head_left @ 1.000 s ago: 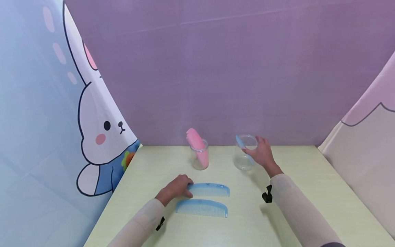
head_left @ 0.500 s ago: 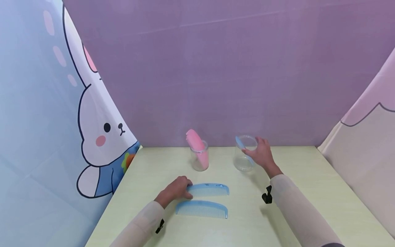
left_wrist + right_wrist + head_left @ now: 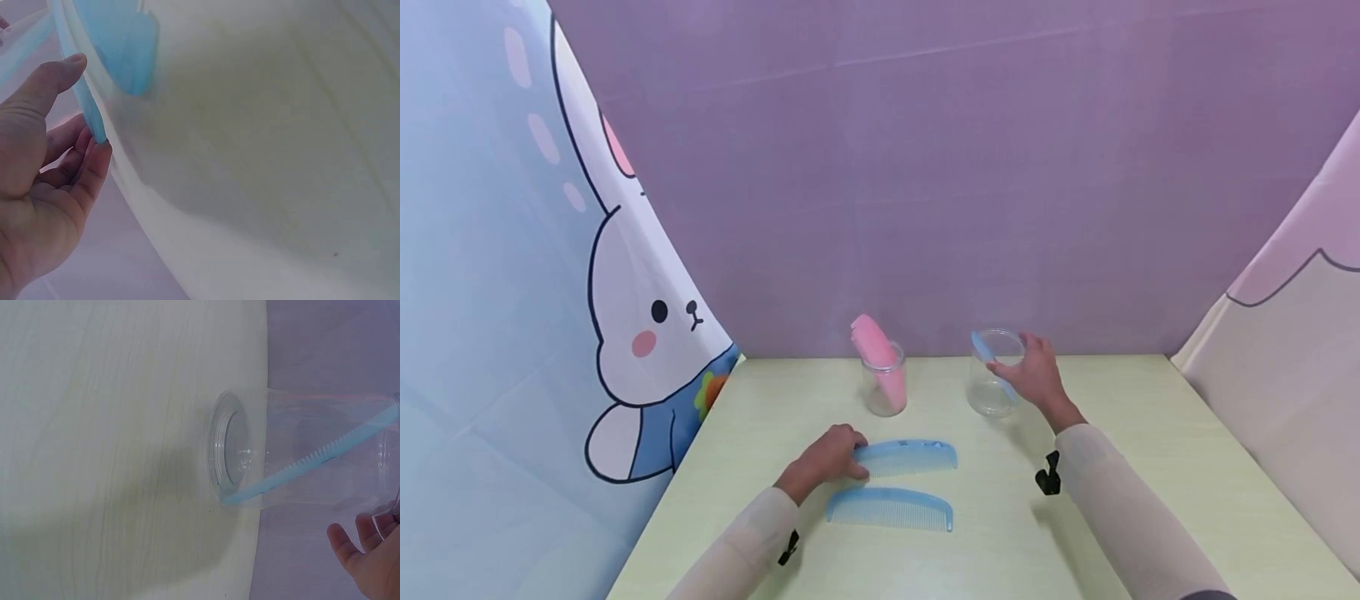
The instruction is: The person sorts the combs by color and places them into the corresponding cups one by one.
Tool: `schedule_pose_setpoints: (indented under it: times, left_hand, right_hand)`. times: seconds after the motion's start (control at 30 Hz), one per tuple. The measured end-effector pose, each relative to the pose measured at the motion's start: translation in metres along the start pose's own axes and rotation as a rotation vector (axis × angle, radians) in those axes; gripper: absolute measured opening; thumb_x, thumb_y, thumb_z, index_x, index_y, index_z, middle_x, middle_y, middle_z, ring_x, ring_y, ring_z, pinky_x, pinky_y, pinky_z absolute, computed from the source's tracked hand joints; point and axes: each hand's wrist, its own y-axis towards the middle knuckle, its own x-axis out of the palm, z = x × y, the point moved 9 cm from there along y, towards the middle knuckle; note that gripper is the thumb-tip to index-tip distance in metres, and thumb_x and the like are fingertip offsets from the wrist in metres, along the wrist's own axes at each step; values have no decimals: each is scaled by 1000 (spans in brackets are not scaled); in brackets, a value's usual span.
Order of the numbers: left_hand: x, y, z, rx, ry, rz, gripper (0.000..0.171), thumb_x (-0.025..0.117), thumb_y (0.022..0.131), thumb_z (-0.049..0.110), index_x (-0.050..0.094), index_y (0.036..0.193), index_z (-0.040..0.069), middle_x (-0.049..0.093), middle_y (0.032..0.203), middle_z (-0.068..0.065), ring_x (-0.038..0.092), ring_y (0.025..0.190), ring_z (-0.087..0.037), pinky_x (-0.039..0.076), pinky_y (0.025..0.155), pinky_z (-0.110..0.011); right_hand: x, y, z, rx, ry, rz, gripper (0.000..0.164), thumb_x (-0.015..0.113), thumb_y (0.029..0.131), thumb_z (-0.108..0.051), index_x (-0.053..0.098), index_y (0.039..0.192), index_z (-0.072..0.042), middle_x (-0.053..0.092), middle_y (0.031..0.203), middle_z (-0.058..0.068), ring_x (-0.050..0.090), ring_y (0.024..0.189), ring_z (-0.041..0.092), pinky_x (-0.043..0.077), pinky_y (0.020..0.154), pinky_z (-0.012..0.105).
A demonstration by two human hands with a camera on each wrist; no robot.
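Observation:
My left hand pinches the left end of the farther light-blue comb. In the left wrist view the thumb and fingertips lie on both sides of this comb. A second light-blue comb rests on the table, nearer to me, teeth facing my side. At the back right, my right hand holds the upper right side of a clear jar. A light-blue comb leans slantwise inside that upright jar, its upper end at the rim.
To the left of the held jar stands another clear jar with a pink comb leaning out over its rim. Behind the pale table hangs a purple cloth, with a bunny-printed cloth on the left side.
The farther blue comb has tipped up slightly in my left hand, its back edge higher than before. My right hand and the jar stay in place.

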Motion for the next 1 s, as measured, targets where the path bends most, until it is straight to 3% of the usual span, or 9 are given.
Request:
schedule_pose_setpoints:
  times: [0.3,0.6,1.0]
  left_hand:
    - [-17,4,3,-7,-39,11,54,87,81,32,71,124,4,72,111,-8,62,91,-14,59,91,-37]
    - [-39,9,11,41,-27,81,47,86,82,30,73,118,3,72,106,-9,62,89,-16,59,86,-38]
    - [-66,12,19,30,-51,150,50,85,82,30,72,118,-1,74,104,-12,59,84,-16,58,80,-36]
  right_hand:
    - [1,2,2,5,1,-7,99,76,86,-48,29,154,6,34,151,34,41,134,51,40,109,67]
    - [2,3,3,1,0,5,98,77,85,-48,31,154,5,36,150,33,42,133,50,41,108,66]
    - [1,2,2,1,-7,3,98,76,87,-47,30,153,8,36,150,34,42,133,50,40,108,67]
